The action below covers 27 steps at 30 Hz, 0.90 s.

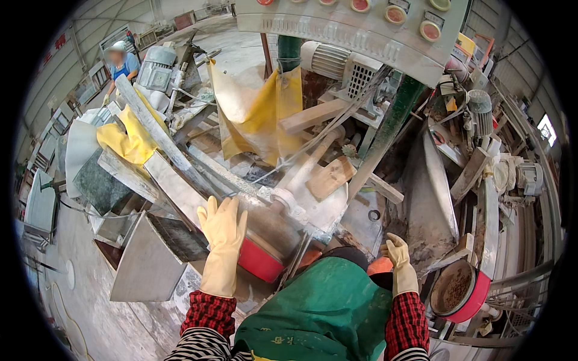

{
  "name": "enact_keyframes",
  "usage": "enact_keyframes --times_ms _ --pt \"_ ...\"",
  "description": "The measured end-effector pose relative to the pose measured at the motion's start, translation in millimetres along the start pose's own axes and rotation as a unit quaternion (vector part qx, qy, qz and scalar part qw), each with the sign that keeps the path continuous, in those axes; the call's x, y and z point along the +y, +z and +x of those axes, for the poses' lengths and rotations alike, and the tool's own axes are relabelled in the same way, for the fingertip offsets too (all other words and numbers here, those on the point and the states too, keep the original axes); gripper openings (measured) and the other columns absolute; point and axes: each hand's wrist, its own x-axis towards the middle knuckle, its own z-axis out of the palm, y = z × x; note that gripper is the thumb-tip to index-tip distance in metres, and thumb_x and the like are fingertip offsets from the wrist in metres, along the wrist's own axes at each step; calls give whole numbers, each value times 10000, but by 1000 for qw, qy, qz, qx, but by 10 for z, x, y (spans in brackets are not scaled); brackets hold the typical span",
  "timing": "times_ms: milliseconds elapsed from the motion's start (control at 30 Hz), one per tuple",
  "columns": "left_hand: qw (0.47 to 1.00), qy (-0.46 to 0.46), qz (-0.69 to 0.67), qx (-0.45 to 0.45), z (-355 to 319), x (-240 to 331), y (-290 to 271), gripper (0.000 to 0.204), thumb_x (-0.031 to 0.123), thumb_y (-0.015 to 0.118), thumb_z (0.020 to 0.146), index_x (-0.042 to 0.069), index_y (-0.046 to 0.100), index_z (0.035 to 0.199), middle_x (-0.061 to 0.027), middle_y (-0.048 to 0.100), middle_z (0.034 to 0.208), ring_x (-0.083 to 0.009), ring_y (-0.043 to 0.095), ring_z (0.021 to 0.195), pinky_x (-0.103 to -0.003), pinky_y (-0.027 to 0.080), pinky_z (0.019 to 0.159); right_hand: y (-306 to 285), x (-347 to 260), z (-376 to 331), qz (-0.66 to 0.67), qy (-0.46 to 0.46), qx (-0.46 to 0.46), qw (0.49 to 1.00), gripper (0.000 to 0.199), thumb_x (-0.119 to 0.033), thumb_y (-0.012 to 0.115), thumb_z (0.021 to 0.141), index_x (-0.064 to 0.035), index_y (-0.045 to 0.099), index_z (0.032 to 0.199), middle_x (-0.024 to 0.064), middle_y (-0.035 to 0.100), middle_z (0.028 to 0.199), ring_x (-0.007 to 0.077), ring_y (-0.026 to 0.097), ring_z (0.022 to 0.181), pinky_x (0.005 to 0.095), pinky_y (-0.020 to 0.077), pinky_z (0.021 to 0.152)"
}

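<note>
The left hand (223, 231) is held spread, nothing grasped; just to its right the red-sided part (261, 260) is seen, slanted down rightward. The right hand (399, 256), farther off, is half curled; whether anything is gripped cannot be told. Between the forearms a green apron (319, 307) is interposed.

head-worn fisheye, facing down and forward, near left hand (223, 231) and right hand (400, 256).
</note>
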Motion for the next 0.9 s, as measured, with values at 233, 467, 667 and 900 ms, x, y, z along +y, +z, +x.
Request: enact_keyframes --times_ms 233,467,667,900 --pt "1000 3 -15 -17 -15 73 -70 380 307 689 849 138 669 1189 -42 673 1200 -372 506 1247 -602 308 1050 4 -10 -11 -8 -2 -5 1000 441 -111 533 962 -32 533 1396 174 724 901 206 667 660 317 557 620" --pt "1000 9 -12 -5 -68 112 -24 376 305 696 848 138 668 1184 -43 674 1213 -359 507 1243 -609 304 1053 13 -34 -22 -4 7 -6 1000 431 -108 527 979 -21 518 1402 173 713 892 206 658 671 329 561 621" --pt "1000 22 -20 -2 -81 152 -66 341 293 688 848 122 666 1142 -46 673 1169 -371 509 1215 -625 312 1027 31 -49 -28 -10 1 -10 1000 436 -113 533 981 -25 515 1408 171 715 904 198 649 671 328 559 626" --pt "999 15 -11 -41 -86 240 -130 368 304 694 856 141 667 1185 -45 676 1224 -352 516 1241 -599 301 1058 38 -70 -56 -10 5 -7 1000 432 -126 539 982 -31 522 1403 168 717 900 188 638 657 327 559 626"
